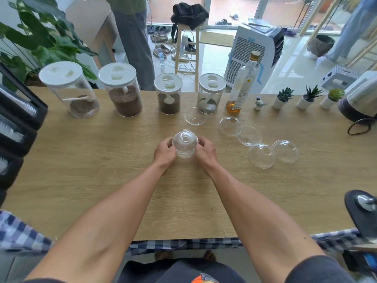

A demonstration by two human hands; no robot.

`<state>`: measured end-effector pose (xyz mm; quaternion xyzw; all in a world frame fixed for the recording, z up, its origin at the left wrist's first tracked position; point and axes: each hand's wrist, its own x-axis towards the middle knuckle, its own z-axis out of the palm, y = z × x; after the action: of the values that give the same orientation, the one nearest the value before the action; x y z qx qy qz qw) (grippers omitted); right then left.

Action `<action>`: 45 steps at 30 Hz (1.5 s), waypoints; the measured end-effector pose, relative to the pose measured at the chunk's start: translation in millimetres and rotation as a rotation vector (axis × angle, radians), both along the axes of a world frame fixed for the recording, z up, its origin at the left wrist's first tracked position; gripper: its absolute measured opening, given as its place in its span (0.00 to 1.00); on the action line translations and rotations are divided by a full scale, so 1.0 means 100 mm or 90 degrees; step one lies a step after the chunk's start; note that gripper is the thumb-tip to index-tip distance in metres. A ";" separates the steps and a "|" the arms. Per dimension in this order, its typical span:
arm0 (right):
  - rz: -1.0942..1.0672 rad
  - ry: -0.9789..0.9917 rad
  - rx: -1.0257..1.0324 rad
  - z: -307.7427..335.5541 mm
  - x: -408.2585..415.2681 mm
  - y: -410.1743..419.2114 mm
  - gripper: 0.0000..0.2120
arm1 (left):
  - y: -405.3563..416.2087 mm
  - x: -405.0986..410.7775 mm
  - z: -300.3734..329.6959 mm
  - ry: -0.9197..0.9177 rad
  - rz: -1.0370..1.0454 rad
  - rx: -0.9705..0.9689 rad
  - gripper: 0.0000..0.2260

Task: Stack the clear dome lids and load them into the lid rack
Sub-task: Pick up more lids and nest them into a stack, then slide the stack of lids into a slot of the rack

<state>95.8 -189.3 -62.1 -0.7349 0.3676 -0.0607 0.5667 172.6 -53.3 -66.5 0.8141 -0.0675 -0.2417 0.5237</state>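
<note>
A stack of clear dome lids (185, 144) stands dome-up on the wooden table (102, 170) at its middle. My left hand (164, 153) grips the stack's left side and my right hand (204, 152) grips its right side. Several loose dome lids lie to the right: one (194, 116) near the jars, one (230, 123), one (249, 136), one (261, 156) and one (285, 151). The black lid rack (18, 127) with white stacks in its slots sits at the table's left edge.
Several jars with white lids, such as one (122, 90), line the table's far edge, next to a glass bottle (243, 82) and three small potted succulents (309, 97). A person (134, 37) stands behind the table. A dark appliance (361, 103) sits far right.
</note>
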 end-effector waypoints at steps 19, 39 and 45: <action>-0.104 -0.147 0.218 0.19 0.14 0.71 0.08 | 0.76 0.22 0.26 0.217 0.150 -0.279 0.12; 0.352 -0.209 0.179 1.16 0.85 2.72 0.13 | 3.12 0.09 1.39 -0.030 0.457 -0.231 0.07; 0.421 -0.257 0.173 1.80 1.06 3.60 0.10 | 4.07 0.17 2.10 -0.119 0.492 -0.196 0.06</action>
<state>201.6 171.0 117.8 -0.7052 -0.0022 0.0307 0.7083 189.2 353.8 143.3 0.7101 0.1601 0.0602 0.6830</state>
